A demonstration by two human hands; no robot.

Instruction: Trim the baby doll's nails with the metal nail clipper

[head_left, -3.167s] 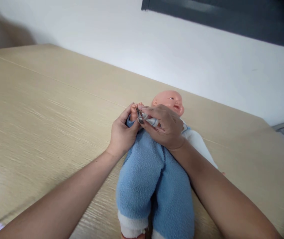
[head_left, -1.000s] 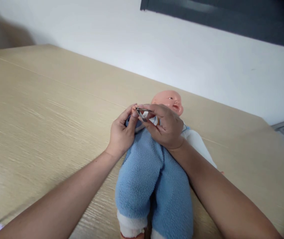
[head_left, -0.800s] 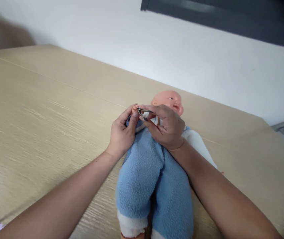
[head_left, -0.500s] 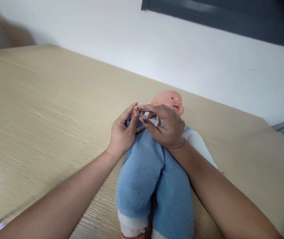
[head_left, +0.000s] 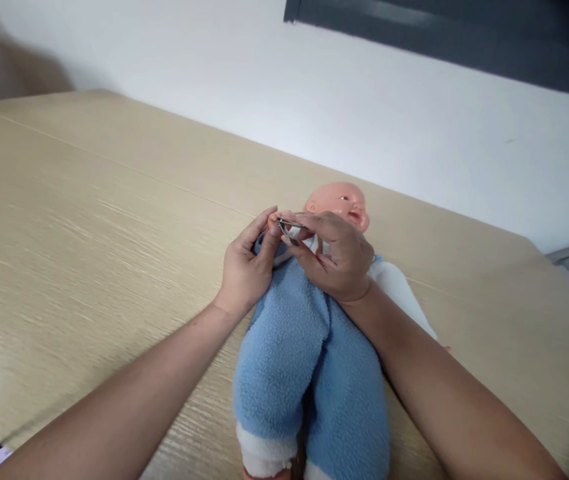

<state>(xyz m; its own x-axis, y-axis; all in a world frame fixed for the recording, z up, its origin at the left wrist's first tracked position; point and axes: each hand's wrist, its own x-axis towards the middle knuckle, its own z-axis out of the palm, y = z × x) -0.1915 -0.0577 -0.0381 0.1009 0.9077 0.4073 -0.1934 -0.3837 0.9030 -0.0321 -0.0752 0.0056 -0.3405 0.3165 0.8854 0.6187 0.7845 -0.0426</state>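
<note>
Fingers (head_left: 314,225) of the right hand (head_left: 339,263) pinch a small metal nail clipper (head_left: 288,225), its tip at the doll's hand (head_left: 271,224). The left hand (head_left: 244,270) grips that hand just beside them. Below both, the doll (head_left: 309,347) in blue fleece lies face up on the desk (head_left: 89,220), head just beyond the right fingers.

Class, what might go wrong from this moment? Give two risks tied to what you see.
1. The small metal nail clipper, pinched in the right hand, sits close against the left hand, so it may nip those fingers.
2. The left hand grips only the sleeve end of the baby doll in a blue fleece suit on the pale wooden table; the arm might slip.
</note>
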